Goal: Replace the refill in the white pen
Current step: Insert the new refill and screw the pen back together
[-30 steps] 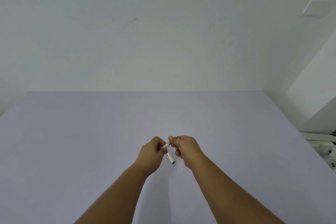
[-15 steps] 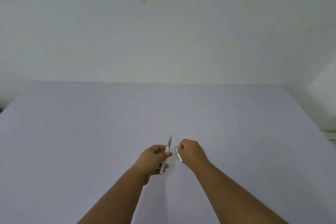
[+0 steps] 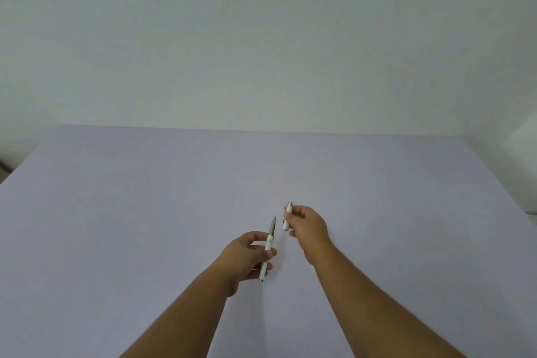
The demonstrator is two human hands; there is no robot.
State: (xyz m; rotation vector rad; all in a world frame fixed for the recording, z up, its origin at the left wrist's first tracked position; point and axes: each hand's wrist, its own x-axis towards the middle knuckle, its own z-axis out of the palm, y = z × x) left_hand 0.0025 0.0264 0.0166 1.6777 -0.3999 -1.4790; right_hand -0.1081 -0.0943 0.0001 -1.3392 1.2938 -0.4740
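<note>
Left hand [image 3: 247,256] grips the white pen [image 3: 268,247]; right hand [image 3: 305,224] grips its cap [image 3: 287,216] just beside. Cap off, refill swap seemingly undone.

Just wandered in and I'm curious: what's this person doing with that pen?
A person is taking a white pen apart over a pale table. The left hand grips the pen body, its grey tip pointing away from them. The right hand holds the white cap clear of the body, so the two pieces are apart. No spare refill shows on the table, and the body itself does not look opened yet.
</note>
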